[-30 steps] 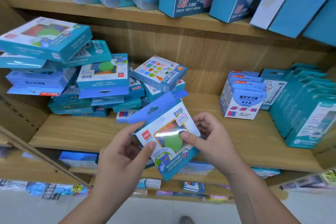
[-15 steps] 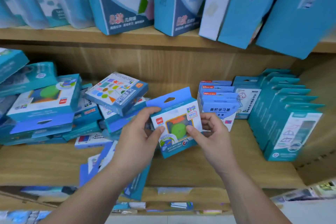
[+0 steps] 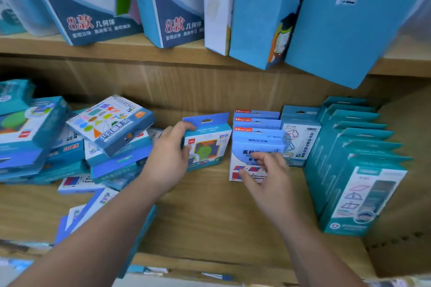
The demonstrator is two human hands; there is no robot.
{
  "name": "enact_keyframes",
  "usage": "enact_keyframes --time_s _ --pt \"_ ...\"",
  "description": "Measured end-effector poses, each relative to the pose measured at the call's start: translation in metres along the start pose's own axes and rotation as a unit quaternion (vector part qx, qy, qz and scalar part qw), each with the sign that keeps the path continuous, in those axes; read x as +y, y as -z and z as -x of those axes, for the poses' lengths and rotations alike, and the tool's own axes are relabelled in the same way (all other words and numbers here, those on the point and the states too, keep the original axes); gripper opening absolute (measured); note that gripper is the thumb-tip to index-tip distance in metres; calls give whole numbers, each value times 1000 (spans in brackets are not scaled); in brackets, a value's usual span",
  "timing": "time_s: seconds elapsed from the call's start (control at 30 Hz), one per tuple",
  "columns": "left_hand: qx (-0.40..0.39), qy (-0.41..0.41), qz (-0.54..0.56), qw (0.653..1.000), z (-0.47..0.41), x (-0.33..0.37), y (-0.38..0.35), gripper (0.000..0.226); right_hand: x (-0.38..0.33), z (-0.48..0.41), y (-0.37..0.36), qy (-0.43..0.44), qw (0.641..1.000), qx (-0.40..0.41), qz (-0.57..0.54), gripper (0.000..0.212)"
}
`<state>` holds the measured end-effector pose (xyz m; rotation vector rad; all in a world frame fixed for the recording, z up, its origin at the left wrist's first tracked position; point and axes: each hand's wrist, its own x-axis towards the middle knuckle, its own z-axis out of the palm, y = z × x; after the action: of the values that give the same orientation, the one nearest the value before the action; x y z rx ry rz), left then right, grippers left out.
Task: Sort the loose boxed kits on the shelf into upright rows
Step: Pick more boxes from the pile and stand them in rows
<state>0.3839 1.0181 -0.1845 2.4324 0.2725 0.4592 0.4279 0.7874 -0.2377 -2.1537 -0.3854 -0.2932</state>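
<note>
A small blue boxed kit (image 3: 208,144) with a green and orange picture stands upright on the wooden shelf (image 3: 210,212), just left of a short row of light-blue kits (image 3: 256,140). My left hand (image 3: 169,158) grips its left side and top corner. My right hand (image 3: 265,175) hovers in front of the light-blue row, fingers apart, holding nothing. A loose heap of blue kits (image 3: 77,144) lies flat and tilted at the left.
A row of upright teal kits (image 3: 356,165) fills the right end of the shelf. Another blue box (image 3: 98,214) leans under my left forearm. Large blue boxes (image 3: 263,11) stand on the shelf above and overhang.
The kit held in both hands has moved back onto the shelf and stands upright beside the light-blue row. My right hand has let go of it and shifted right.
</note>
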Motion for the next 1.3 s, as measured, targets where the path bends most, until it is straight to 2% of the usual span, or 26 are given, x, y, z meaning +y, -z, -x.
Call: enact_keyframes --time_s 0.23,0.6,0.8,0.93,1.07,1.2,1.27,1.3 --pt "36 69 -4 997 -19 -1 -28 44 5 2 7 32 998 -25 39 44" --pt "66 68 -4 996 -47 4 -40 44 5 2 12 33 995 -58 79 48" --pt "26 41 6 999 -32 4 -33 60 1 5 13 32 993 -55 100 47" --pt "19 -31 -6 999 1 5 -11 56 0 12 5 36 996 -39 77 40" --pt "19 -61 -32 997 47 -12 19 48 -17 25 -19 56 994 -78 49 36" --pt "58 -66 -56 995 90 -38 57 16 -45 36 -55 80 981 -175 12 41" --pt "69 -61 -60 994 111 -51 77 19 -62 44 -75 66 971 -228 0 48" --pt "73 -33 -64 995 120 -59 87 18 -72 49 -85 50 967 -251 -10 51"
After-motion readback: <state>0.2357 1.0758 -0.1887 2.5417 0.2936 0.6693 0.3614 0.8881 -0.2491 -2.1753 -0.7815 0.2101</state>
